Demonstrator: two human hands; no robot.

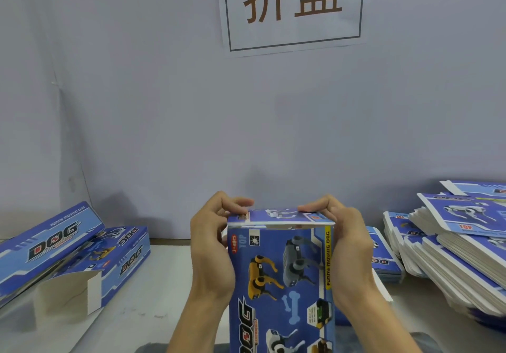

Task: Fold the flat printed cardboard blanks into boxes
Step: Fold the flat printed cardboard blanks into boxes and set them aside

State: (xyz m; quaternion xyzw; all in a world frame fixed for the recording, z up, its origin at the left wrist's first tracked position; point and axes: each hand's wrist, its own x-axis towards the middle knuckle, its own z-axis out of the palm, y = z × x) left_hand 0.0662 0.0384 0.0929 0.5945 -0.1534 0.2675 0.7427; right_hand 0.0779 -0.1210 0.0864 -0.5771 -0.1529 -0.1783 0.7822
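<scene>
Box (282,276) stands upright between my hands above the table's near edge, blue card printed with robot dogs and "DOG". My left hand (212,246) and right hand (346,246) curl round its sides, fingertips pressing the top flap (276,217) down. To close it well I judge I should keep both sides square and tuck the flap evenly. Folded boxes (68,248) lie at the table's left edge; flat blanks (451,243) are stacked at the right edge.
</scene>
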